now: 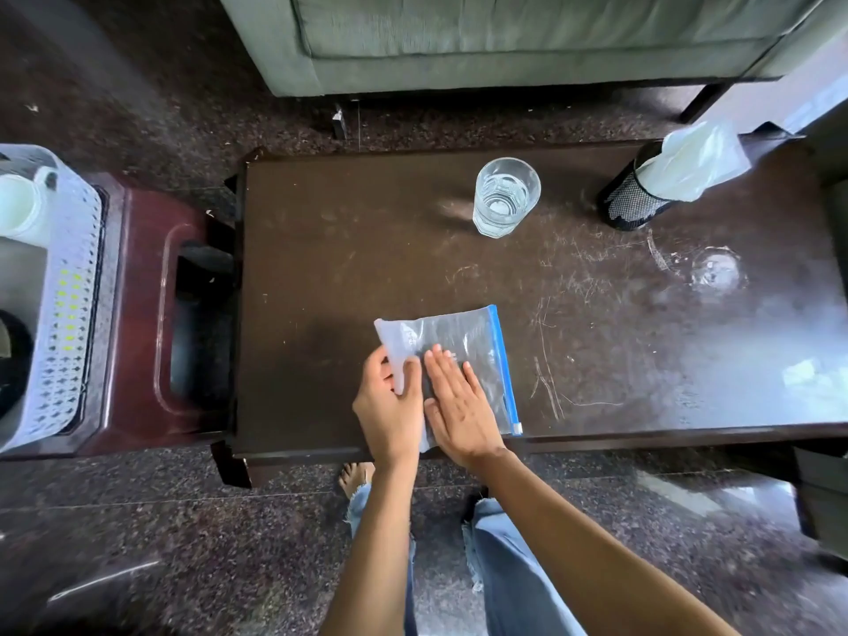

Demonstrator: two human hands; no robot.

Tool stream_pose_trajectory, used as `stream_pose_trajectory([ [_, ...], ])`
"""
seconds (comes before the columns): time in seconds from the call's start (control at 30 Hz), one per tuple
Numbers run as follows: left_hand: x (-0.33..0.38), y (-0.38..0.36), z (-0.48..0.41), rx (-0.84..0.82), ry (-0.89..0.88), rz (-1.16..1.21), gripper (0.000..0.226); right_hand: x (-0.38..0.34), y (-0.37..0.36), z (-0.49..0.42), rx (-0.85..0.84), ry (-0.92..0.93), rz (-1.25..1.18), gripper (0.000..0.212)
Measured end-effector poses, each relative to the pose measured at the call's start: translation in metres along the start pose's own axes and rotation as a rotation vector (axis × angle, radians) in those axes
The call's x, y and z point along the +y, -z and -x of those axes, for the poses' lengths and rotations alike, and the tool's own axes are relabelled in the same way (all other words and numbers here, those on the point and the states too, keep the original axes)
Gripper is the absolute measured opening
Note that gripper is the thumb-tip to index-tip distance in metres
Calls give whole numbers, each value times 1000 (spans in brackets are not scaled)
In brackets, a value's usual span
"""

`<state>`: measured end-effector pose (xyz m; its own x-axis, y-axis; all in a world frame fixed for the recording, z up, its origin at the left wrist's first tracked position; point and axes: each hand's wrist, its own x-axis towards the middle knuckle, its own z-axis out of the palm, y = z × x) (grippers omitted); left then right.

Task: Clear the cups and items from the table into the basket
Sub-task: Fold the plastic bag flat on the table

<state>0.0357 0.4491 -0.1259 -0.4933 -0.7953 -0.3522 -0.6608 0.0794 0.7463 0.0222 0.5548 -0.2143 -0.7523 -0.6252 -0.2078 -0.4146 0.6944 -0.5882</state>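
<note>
A clear zip bag (pixel 459 355) with a blue zipper strip lies flat on the dark wooden desk (pixel 321 268), close to the near edge. Its near corner sticks out a little past that edge. The left hand (pixel 387 408) pinches the bag's left side between thumb and fingers and folds that side up and over. The right hand (pixel 459 401) lies flat on the middle of the bag with its fingers spread, pressing it down.

The desk top around the bag is bare on the left, on the right and toward the far side, so there is lots of open room there. A drinking glass (pixel 504 197) stands upright near the far edge, well apart from the bag. A black mesh cup (pixel 635 197) with a white plastic bag (pixel 697 160) stuffed in it stands at the far right corner, tipped a bit in this wide view.

The white basket (pixel 69 323) sits to the left on a dark red stool (pixel 142 314), just beside the desk's left end. A white mug (pixel 20 204) is already inside it, at the far end. A green sofa (pixel 504 34) stands behind the desk. The person's bare foot (pixel 355 477) and blue jeans (pixel 509 576) show on the speckled floor (pixel 160 543) below the near edge.
</note>
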Motion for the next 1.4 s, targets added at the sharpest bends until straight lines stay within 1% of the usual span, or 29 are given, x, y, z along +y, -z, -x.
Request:
stream_pose_trajectory([
  [0.07, 9, -6, 9, -69, -44, 70, 32, -4, 12, 1, 73, -155, -350, 55],
  [0.1, 10, -9, 13, -107, -82, 82, 40, -5, 18, 1, 114, -236, -509, 52],
  [0.13, 9, -13, 16, -148, -132, 83, 49, -3, 22, 2, 162, -311, -610, 48],
  [0.2, 4, -23, 19, -222, -224, 50, 62, 0, 30, 0, 243, -417, -706, 40],
  [0.27, -4, -32, 22, -268, -279, -12, 67, 5, 35, -4, 262, -489, -812, 38],
  [0.33, -14, -39, 25, -295, -342, -96, 75, 8, 41, -6, 261, -555, -1008, 26],
  [0.4, -24, -45, 26, -328, -407, -212, 79, 14, 44, -6, 280, -558, -1149, 48],
  [0.43, -28, -48, 26, -346, -444, -265, 76, 14, 46, -6, 277, -553, -1173, 53],
  [0.53, -41, -55, 21, -367, -547, -398, 63, 11, 46, -6, 327, -526, -1126, 51],
  [0.6, -47, -59, 17, -389, -583, -523, 61, 12, 45, -6, 380, -521, -1145, 49],
  [0.67, -52, -62, 14, -421, -637, -620, 60, 15, 48, -6, 436, -576, -1129, 33],
  [0.7, -54, -62, 13, -442, -662, -639, 58, 14, 50, -7, 466, -615, -1082, 24],
  [0.77, -57, -65, 12, -478, -692, -661, 57, 15, 53, -8, 523, -671, -929, 18],
  [0.87, -57, -68, 11, -494, -709, -714, 58, 21, 53, -6, 555, -665, -703, 17],
  [0.97, -54, -71, 11, -521, -700, -739, 62, 24, 56, -6, 557, -626, -548, 18],
  [1.03, -53, -74, 12, -523, -702, -768, 62, 27, 56, -6, 531, -593, -375, 24],
  [1.1, -55, -79, 12, -505, -715, -817, 58, 30, 53, -6, 492, -580, -287, 33],
  [1.17, -62, -84, 12, -474, -729, -846, 57, 30, 51, -7, 454, -568, -289, 39],
  [1.23, -67, -86, 10, -441, -761, -874, 65, 28, 50, -9, 430, -573, -300, 39],
  [1.3, -70, -87, 10, -435, -803, -904, 73, 25, 50, -14, 435, -606, -277, 35],
  [1.4, -71, -87, 9, -453, -838, -893, 66, 22, 55, -20, 473, -660, -321, 22],
])
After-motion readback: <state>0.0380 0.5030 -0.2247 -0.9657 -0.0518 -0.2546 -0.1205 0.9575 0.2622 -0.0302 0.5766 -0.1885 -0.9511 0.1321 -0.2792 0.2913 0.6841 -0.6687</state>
